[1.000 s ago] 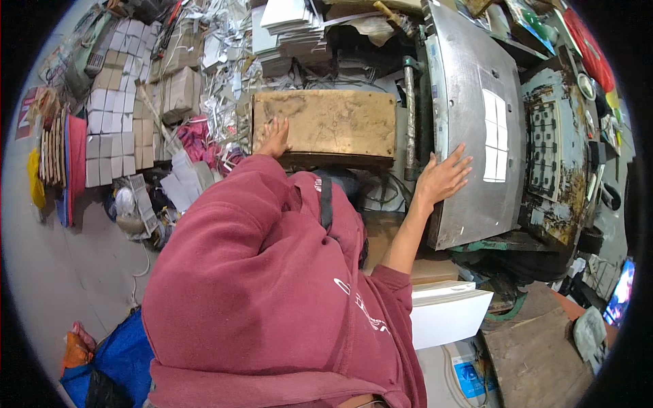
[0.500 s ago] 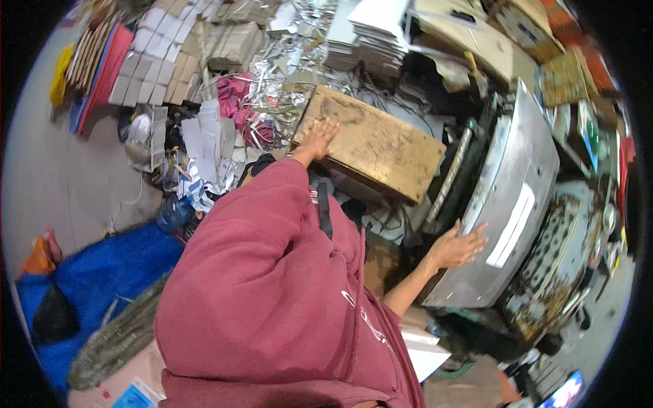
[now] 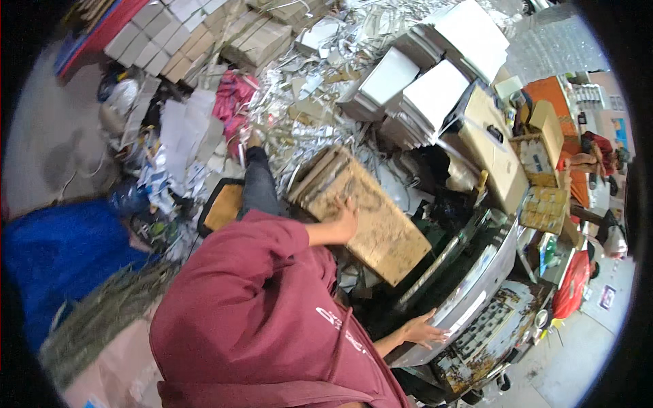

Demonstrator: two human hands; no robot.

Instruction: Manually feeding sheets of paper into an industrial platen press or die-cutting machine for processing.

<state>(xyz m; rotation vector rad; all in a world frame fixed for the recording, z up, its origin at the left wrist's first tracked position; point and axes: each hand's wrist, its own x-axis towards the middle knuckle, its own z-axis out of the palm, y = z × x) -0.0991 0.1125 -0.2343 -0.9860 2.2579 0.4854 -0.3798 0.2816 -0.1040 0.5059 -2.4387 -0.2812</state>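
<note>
My left hand (image 3: 345, 223) lies open on the scuffed tan top of a long wooden box (image 3: 388, 231), fingers spread toward its middle. My right hand (image 3: 423, 331) is open as well, its palm side against the lower edge of a curved grey metal machine cover (image 3: 469, 289). Between box and cover runs a dark gap with a long metal bar (image 3: 435, 268). Neither hand holds anything.
White paper stacks (image 3: 435, 95) stand beyond the box, with paper scraps (image 3: 299, 95) strewn to their left. My dark-trousered leg (image 3: 260, 187) stands beside a brown-seated stool (image 3: 224, 207). A rusty machine part (image 3: 486, 333) lies right of the cover. Blue sheeting (image 3: 68, 238) spreads at left.
The whole view has shifted, showing more at the right. My left hand has slid from the box's left end toward its middle. My right hand remains on the cover, nearer its lower edge.
</note>
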